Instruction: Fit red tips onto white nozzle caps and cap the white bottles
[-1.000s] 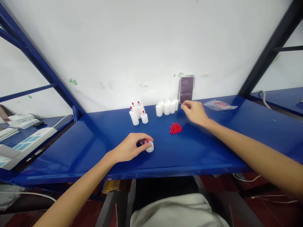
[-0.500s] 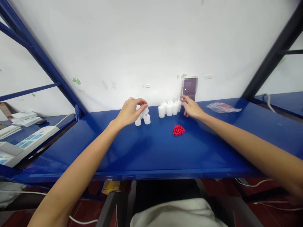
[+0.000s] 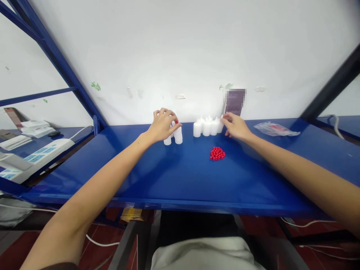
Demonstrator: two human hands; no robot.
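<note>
Bottles [image 3: 206, 129]: near table's [image 3: 174, 176] back edge
Left hand [image 3: 163, 125]: fingers half-closed at red cap [image 3: 176, 122]
Right hand [image 3: 236, 126]: fingers half-closed beside bottles
Grips: cannot tell

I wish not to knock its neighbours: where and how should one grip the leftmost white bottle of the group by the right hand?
Probably pinch the leftmost bottle around its cylindrical body, from the left: it stands upright, that side is open, and neighbouring bottles crowd its right.
</note>
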